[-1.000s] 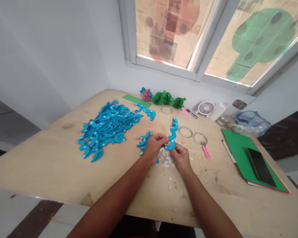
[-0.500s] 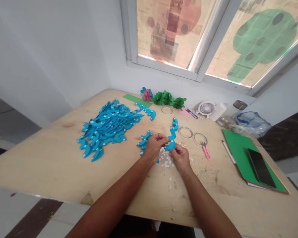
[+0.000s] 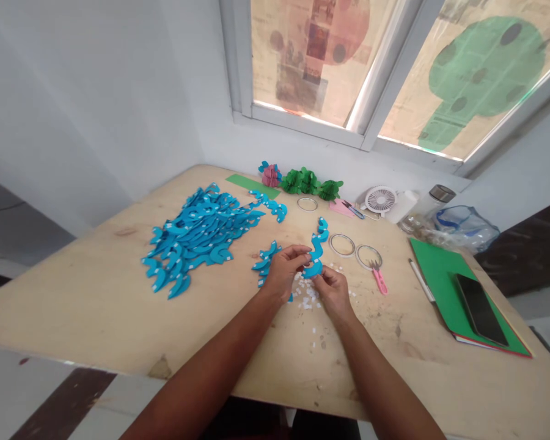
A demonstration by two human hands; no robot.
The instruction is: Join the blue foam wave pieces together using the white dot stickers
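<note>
A curved blue paper piece (image 3: 312,269) with white tape squares is pinched between both hands. My left hand (image 3: 284,269) grips its upper left end, fingers closed. At its lower right edge, my right hand (image 3: 334,290) has thumb and fingers closed on it. Just beyond lies a wavy row of blue paper pieces (image 3: 318,241); whether it joins the held piece I cannot tell. Partly hidden by my left hand is a small group of blue pieces (image 3: 263,266). Small white paper squares (image 3: 308,296) are scattered under my hands.
A large heap of blue curved pieces (image 3: 201,226) lies left. Tape rolls (image 3: 342,245) and pink snips (image 3: 380,281) are right of my hands. Farther right, a phone (image 3: 479,308) rests on green sheets (image 3: 440,275). Green paper shapes (image 3: 308,182) and a small fan (image 3: 380,200) line the wall.
Both hands keep their hold on the blue paper piece with barely any movement. The whole view has shifted very slightly.
</note>
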